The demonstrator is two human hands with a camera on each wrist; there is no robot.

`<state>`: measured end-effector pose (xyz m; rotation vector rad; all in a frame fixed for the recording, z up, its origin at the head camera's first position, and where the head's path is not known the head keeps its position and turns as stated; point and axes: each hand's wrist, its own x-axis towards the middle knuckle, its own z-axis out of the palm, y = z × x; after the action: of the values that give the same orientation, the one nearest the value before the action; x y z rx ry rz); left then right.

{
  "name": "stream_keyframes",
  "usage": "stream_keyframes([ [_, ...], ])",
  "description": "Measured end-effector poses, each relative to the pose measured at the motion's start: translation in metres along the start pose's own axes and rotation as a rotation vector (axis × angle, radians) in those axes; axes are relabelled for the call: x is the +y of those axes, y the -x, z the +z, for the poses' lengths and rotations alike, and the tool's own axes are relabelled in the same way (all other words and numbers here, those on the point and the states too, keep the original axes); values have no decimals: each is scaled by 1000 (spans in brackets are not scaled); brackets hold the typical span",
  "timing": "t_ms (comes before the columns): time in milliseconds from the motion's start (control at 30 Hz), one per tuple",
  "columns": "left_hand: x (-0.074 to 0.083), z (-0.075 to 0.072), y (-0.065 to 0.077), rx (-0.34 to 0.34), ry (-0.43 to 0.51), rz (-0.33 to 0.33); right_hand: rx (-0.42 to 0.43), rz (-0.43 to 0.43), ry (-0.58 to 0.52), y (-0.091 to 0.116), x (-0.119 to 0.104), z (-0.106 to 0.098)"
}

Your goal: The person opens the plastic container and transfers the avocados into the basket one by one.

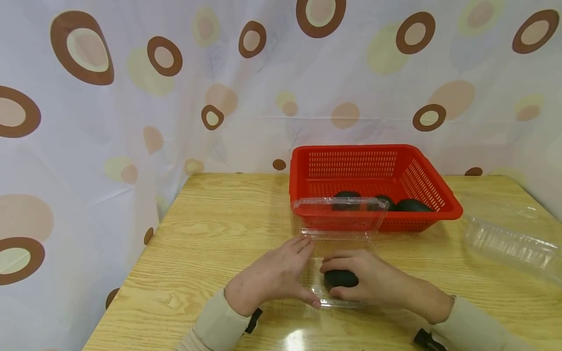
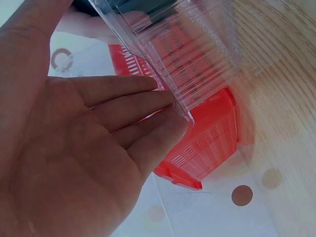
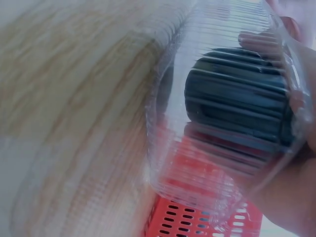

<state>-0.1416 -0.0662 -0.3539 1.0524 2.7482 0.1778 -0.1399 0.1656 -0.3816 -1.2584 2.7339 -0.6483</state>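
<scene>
A clear plastic clamshell box (image 1: 313, 273) lies on the table with its lid (image 1: 338, 219) raised at the far side. My right hand (image 1: 366, 275) reaches into it and grips a dark green avocado (image 1: 341, 279). Seen through the ribbed wall in the right wrist view, the avocado (image 3: 237, 96) sits between thumb and fingers. At the box's left side is my left hand (image 1: 278, 275), thumb by the near edge. Its fairly straight fingers (image 2: 143, 106) touch the box rim in the left wrist view, and the palm holds nothing.
Behind the box stands a red slotted basket (image 1: 450, 209) with several dark avocados (image 1: 412, 205) inside. Another clear plastic container (image 1: 509, 243) lies at the right of the wooden table (image 1: 206, 224). A patterned curtain (image 1: 263, 87) hangs behind the table.
</scene>
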Motion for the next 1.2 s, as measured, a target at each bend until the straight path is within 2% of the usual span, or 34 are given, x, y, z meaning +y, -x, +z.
stream_keyframes([
  [433,0,0,1,-10,13,-18,52,22,-3,11,-2,-15],
  [600,0,0,2,-14,12,-21,93,-6,12,15,-1,-19],
  [900,1,0,1,-22,25,-29,127,24,15,27,1,-29],
  [1200,1,1,1,-21,28,-19,223,6,57,38,2,-39],
])
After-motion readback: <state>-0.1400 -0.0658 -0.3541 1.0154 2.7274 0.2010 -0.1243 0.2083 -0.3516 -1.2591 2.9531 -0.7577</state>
